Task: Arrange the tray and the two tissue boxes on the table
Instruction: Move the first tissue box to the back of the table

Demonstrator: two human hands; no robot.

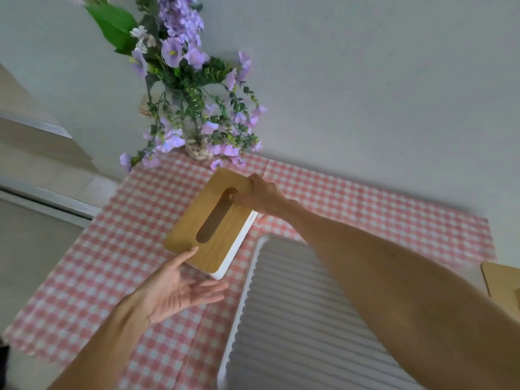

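A white tissue box with a wooden slotted lid point(194, 235) lies on the pink checked tablecloth point(92, 263), near the vase. My right hand point(257, 197) grips its far end, thumb in the slot. My left hand point(176, 285) is open, palm up, fingertips touching the box's near edge. A white ribbed tray point(284, 319) sits right of the box, partly hidden under my right forearm. The wooden corner of a second tissue box point(502, 282) shows at the right edge.
A glass vase of purple flowers point(197, 119) stands at the table's back edge against the wall, just beyond the box. The table's left edge point(17, 337) drops to the floor beside a pale cabinet point(33, 164).
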